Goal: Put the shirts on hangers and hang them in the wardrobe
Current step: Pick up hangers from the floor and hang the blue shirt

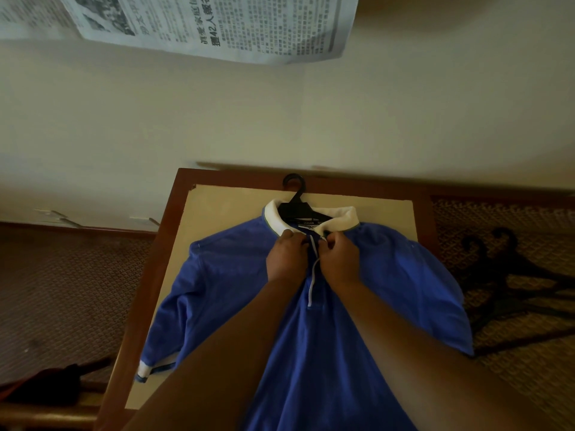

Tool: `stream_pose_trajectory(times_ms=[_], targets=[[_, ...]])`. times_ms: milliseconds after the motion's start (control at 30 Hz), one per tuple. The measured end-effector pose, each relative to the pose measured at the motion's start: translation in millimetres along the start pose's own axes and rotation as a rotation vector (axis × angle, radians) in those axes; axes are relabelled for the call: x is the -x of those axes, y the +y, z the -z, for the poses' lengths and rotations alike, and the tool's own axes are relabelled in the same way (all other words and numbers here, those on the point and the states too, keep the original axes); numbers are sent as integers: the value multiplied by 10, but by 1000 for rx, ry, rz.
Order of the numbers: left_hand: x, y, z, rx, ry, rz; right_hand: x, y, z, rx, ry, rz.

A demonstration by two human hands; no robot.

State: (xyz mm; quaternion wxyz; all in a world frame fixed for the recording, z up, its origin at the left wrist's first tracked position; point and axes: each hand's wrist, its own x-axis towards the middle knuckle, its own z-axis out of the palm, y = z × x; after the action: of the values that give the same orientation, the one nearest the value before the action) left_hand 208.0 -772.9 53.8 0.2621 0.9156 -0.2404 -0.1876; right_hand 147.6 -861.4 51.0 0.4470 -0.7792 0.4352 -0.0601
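Shirt [326, 353] hides most of the hanger [294, 194]

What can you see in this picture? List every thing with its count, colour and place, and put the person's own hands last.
shirt: one, blue with a white collar and white cuff, lying flat on the table, front up
hanger: one, black, inside the shirt's neck, hook poking out past the collar
table: one, brown wooden frame with a pale top, against the wall
spare hangers: a dark pile, count unclear, on the patterned surface right of the table
newspaper: one sheet, white with black print, on the wall above
dark object: one, black and reddish, lower left, too dim to name
left hand: one, pinching the shirt's front opening below the collar
right hand: one, pinching the other side of the opening
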Motion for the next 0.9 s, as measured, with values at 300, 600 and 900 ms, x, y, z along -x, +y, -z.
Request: stream_pose_trajectory(times_ms=[300,600,900], targets=[[-48,103,-56,194,-20,169,15,-1,6,-72,-52,-51],[0,144,-73,517,42,354,11,-1,-33,-68,-48,-71],[-5,112,-81,649,47,430,61,20,-53,-183,-5,-65]])
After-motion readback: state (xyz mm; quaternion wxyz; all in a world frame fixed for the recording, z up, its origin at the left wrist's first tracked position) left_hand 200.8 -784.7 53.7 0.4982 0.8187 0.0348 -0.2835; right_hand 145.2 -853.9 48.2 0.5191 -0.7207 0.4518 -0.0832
